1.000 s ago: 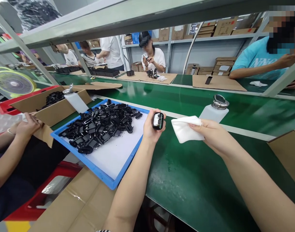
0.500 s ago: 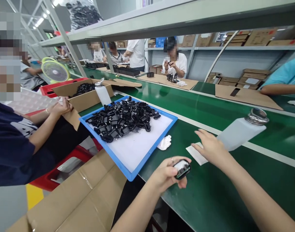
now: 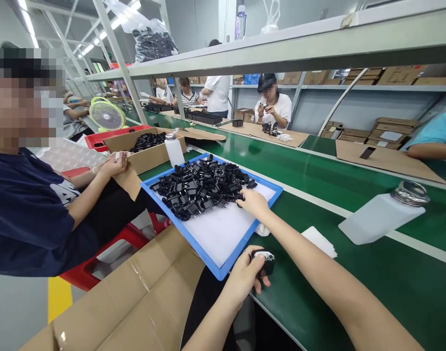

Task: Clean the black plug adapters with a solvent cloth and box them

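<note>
Black part (image 3: 266, 263) clamped in left hand (image 3: 242, 278); right hand (image 3: 254, 201) laid on plug pile (image 3: 201, 187) in blue tray (image 3: 218, 272), grip unclear.

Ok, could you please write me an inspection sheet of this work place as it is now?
Surface: green belt with a pale stripe along it.
Job's things: black part in the left hand; pile of black parts on the blue tray.
Clutter: white cloth and white bottle on the belt.
Hands: left hand closed on the black part; right hand touching the pile, grip unclear.
Cables: nothing seen.
Surroundings: co-worker seated at left, cardboard box, fan.
</note>
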Demonstrator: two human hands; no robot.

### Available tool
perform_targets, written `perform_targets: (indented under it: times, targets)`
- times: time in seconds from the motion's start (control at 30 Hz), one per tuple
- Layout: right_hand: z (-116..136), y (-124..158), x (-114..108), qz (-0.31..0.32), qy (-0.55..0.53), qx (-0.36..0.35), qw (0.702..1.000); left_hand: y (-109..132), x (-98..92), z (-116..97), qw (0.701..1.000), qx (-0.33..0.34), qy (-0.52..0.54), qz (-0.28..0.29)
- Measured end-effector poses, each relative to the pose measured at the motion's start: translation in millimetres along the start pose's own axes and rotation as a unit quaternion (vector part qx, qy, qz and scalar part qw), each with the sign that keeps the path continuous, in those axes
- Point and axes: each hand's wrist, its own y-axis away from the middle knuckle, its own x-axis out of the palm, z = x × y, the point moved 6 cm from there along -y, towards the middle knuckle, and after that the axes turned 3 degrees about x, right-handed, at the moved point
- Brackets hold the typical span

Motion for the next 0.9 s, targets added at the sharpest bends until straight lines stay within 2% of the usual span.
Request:
perform_targets:
  times: [0.1, 0.2, 0.3, 0.37, 0.43, 0.53, 0.63, 0.7, 0.73, 0.77, 0.83, 0.9]
  targets:
    - [-10.4, 3.6, -6.5, 0.003, -0.031, -0.009, 0.999, 2.2, 3.7, -1.6, 0.999, 0.017, -0.034, 0.019]
    - [-14.2, 10.0, -11.7, 0.029, -0.082, -0.052, 0.995, 3.6, 4.8, -5.4, 0.997, 0.048, -0.058, 0.006]
    - [-14.6, 21.3, -14.9, 0.056, -0.130, -0.078, 0.987, 3.1, 5.8, -8.7, 0.996, 0.085, -0.031, -0.002]
    - [-16.2, 32.0, -16.3, 0.073, -0.191, -0.072, 0.976, 1.6, 6.1, -6.8, 0.997, 0.078, 0.005, -0.002]
    - [-18.8, 44.7, -16.5, 0.092, -0.318, -0.054, 0.942, -0.1, 4.2, -5.0, 0.997, 0.070, 0.037, -0.019]
    - [-27.8, 63.5, -13.1, 0.090, -0.490, 0.012, 0.867, -2.7, 2.7, -4.8, 0.995, 0.070, 0.058, -0.038]
    - [-38.4, 81.8, -9.6, 0.032, -0.557, 0.101, 0.824, -4.4, 4.2, -5.1, 0.994, 0.084, 0.054, -0.040]
    - [-39.1, 95.9, -9.6, 0.012, -0.581, 0.123, 0.804, -4.1, 4.9, -3.5, 0.993, 0.095, 0.047, -0.049]
    - [-38.2, 103.3, -10.4, 0.013, -0.578, 0.119, 0.807, -3.6, 5.0, -2.1, 0.993, 0.099, 0.037, -0.055]
    - [-38.3, 110.6, -12.2, 0.012, -0.558, 0.108, 0.823, -3.0, 5.1, -0.9, 0.993, 0.103, 0.021, -0.061]
    - [-43.2, 122.7, -13.9, 0.016, -0.488, 0.080, 0.869, -1.6, 4.9, -1.3, 0.989, 0.123, -0.021, -0.074]
    - [-54.6, 129.0, -14.5, -0.006, -0.408, 0.045, 0.912, 0.4, 6.2, -6.7, 0.981, 0.162, -0.077, -0.073]
